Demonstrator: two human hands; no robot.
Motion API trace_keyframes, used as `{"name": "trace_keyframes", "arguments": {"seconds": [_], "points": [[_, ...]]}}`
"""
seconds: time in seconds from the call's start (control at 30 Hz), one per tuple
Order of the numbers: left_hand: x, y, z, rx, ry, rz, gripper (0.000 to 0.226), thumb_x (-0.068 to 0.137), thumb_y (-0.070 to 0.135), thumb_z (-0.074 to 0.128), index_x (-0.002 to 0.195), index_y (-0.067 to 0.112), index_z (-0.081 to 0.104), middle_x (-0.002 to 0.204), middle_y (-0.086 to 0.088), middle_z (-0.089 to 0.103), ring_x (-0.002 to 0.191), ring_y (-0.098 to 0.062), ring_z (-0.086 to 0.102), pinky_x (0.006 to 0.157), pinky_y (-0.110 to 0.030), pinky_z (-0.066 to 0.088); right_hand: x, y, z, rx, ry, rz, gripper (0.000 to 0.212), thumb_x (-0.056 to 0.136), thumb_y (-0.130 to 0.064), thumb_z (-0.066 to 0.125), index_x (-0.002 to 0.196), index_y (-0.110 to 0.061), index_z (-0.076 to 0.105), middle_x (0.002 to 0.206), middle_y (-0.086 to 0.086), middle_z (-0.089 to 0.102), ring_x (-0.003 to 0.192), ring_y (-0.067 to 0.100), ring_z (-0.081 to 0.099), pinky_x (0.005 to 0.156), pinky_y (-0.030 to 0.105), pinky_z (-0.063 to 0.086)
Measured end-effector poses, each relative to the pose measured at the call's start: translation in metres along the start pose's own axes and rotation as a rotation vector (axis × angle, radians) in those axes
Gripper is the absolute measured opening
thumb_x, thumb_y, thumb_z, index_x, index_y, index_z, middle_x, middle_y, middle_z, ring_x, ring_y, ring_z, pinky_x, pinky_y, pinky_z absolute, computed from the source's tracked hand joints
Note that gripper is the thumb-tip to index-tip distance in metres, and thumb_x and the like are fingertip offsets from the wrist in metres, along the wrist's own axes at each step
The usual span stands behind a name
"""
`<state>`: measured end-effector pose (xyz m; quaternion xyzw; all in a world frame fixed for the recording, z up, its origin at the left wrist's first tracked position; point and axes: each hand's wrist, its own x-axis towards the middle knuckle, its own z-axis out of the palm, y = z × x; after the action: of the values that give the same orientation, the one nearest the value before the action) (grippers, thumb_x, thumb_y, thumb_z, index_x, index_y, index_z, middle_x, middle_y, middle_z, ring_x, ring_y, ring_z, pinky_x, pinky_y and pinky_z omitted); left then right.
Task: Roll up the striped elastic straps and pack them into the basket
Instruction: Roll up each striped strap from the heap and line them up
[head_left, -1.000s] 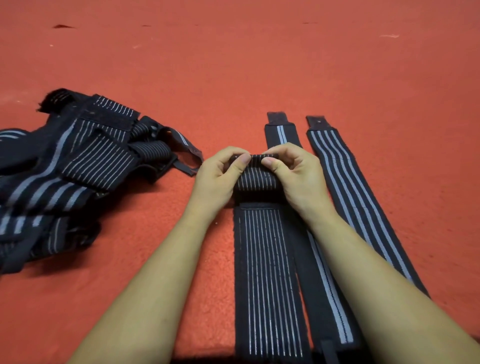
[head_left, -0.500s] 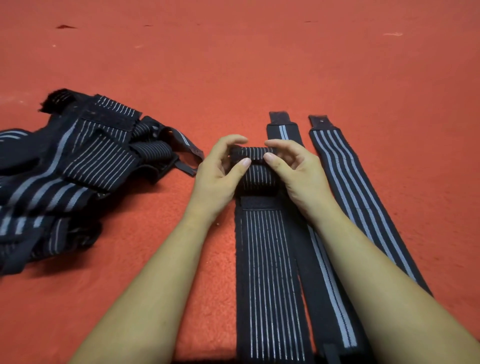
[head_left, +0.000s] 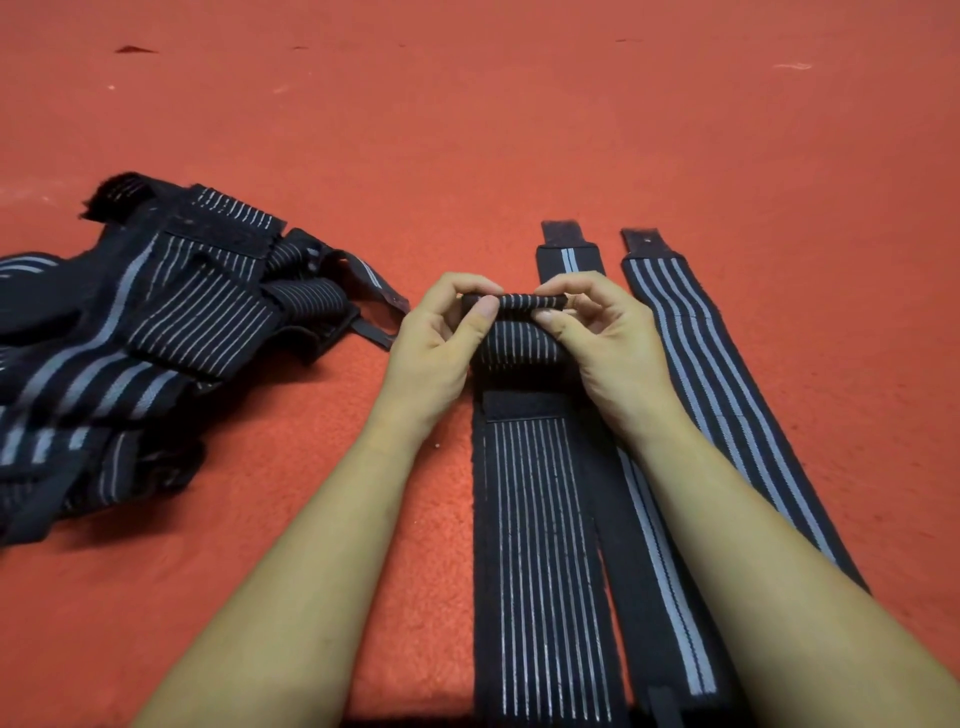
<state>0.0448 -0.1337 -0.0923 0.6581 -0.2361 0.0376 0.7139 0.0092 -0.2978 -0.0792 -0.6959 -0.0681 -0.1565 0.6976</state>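
Observation:
A wide black strap with several thin white stripes (head_left: 540, 561) lies flat on the red carpet, running toward me. Its far end is curled into a small roll (head_left: 524, 340). My left hand (head_left: 441, 343) pinches the roll's left side and my right hand (head_left: 602, 343) pinches its right side, thumbs on the top fold. A narrower strap with one grey stripe (head_left: 660, 571) lies just right of it, partly under my right forearm. A third strap with three grey stripes (head_left: 727, 395) lies further right. No basket is in view.
A tangled heap of black striped straps (head_left: 130, 353) lies on the carpet to the left. Red carpet (head_left: 519, 130) stretches beyond the straps and to the far right.
Both hands have kept turning the roll toward me, so the rolled end is a little thicker. A black patch on the strap below the roll now shows more.

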Motion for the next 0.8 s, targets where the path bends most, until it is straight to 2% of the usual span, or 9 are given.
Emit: {"name": "trace_keyframes", "arguments": {"seconds": [0.13, 0.27, 0.33, 0.4, 0.47, 0.53, 0.6, 0.67, 0.8], "points": [[0.0, -0.001, -0.0023, 0.082, -0.042, 0.056, 0.018, 0.095, -0.005, 0.054, 0.104, 0.011, 0.056, 0.096, 0.005, 0.057, 0.09, 0.0, 0.054, 0.085, -0.018, 0.043, -0.0005, -0.0006, 0.0012, 0.013, 0.015, 0.005, 0.013, 0.094, -0.005, 0.065, 0.107, -0.003, 0.066, 0.08, 0.004, 0.064, 0.075, 0.006, 0.059, 0.07, 0.018, 0.048], [-0.0002, -0.0009, -0.0027, 0.001, -0.035, -0.006, 0.036, 0.095, -0.01, 0.052, 0.122, 0.014, 0.049, 0.099, -0.003, 0.061, 0.092, -0.006, 0.06, 0.082, -0.021, 0.049, 0.0006, 0.0023, 0.0009, -0.015, -0.008, 0.027, 0.028, 0.095, -0.004, 0.063, 0.123, -0.006, 0.062, 0.069, 0.005, 0.053, 0.066, 0.007, 0.053, 0.065, 0.017, 0.046], [-0.0003, -0.0007, -0.0029, 0.037, 0.005, -0.036, 0.031, 0.097, -0.005, 0.054, 0.122, 0.013, 0.054, 0.097, 0.002, 0.066, 0.089, -0.005, 0.063, 0.079, -0.021, 0.05, 0.0011, 0.0012, 0.0013, 0.007, -0.004, 0.03, 0.028, 0.094, -0.001, 0.064, 0.121, -0.004, 0.062, 0.079, 0.008, 0.063, 0.077, 0.011, 0.063, 0.075, 0.026, 0.054], [0.0001, -0.0019, -0.0028, 0.113, 0.031, -0.045, 0.016, 0.102, 0.013, 0.053, 0.115, 0.016, 0.062, 0.091, 0.009, 0.069, 0.083, -0.004, 0.063, 0.076, -0.024, 0.05, 0.001, -0.0004, 0.0013, 0.039, 0.0, 0.024, 0.025, 0.092, 0.003, 0.065, 0.114, -0.008, 0.063, 0.089, 0.02, 0.068, 0.087, 0.022, 0.066, 0.083, 0.044, 0.056], [0.0008, -0.0015, -0.0025, 0.192, 0.063, -0.032, 0.019, 0.103, 0.027, 0.051, 0.109, 0.02, 0.067, 0.095, 0.012, 0.069, 0.086, -0.004, 0.062, 0.08, -0.028, 0.049, 0.0004, 0.0, 0.0015, 0.047, -0.012, 0.031, 0.024, 0.09, 0.003, 0.066, 0.107, -0.013, 0.064, 0.093, 0.027, 0.067, 0.087, 0.029, 0.065, 0.084, 0.056, 0.054], [0.0013, -0.0006, -0.0021, 0.18, 0.073, -0.007, 0.016, 0.102, 0.025, 0.053, 0.105, 0.021, 0.068, 0.096, 0.014, 0.068, 0.089, -0.003, 0.06, 0.083, -0.027, 0.047, 0.0002, 0.0012, 0.0015, 0.033, -0.02, 0.044, 0.023, 0.089, 0.002, 0.067, 0.101, -0.017, 0.064, 0.09, 0.022, 0.067, 0.085, 0.031, 0.063, 0.083, 0.061, 0.052], [0.0006, 0.0014, -0.0011, 0.165, 0.063, 0.03, 0.013, 0.102, 0.015, 0.054, 0.107, 0.016, 0.066, 0.097, 0.013, 0.066, 0.091, -0.001, 0.059, 0.085, -0.021, 0.045, -0.0003, 0.0011, 0.0018, 0.044, -0.018, 0.049, 0.021, 0.089, 0.001, 0.067, 0.102, -0.016, 0.064, 0.088, 0.016, 0.067, 0.085, 0.029, 0.063, 0.083, 0.058, 0.053], [0.0003, 0.0019, -0.0018, 0.172, 0.051, 0.064, 0.015, 0.1, 0.007, 0.055, 0.109, 0.013, 0.065, 0.1, 0.011, 0.066, 0.093, 0.0, 0.059, 0.087, -0.018, 0.044, -0.0005, 0.0001, 0.002, 0.074, -0.002, 0.058, 0.02, 0.091, -0.004, 0.068, 0.109, -0.012, 0.064, 0.088, 0.012, 0.07, 0.085, 0.024, 0.066, 0.081, 0.047, 0.055], [0.002, -0.0012, -0.0044, 0.141, 0.009, 0.081, 0.028, 0.095, -0.005, 0.057, 0.117, 0.012, 0.06, 0.107, 0.007, 0.063, 0.101, -0.004, 0.058, 0.094, -0.023, 0.045, 0.001, 0.002, 0.002, 0.07, -0.008, 0.099, 0.03, 0.097, -0.008, 0.062, 0.127, -0.01, 0.06, 0.081, 0.003, 0.075, 0.078, 0.015, 0.07, 0.071, 0.03, 0.058]]}}
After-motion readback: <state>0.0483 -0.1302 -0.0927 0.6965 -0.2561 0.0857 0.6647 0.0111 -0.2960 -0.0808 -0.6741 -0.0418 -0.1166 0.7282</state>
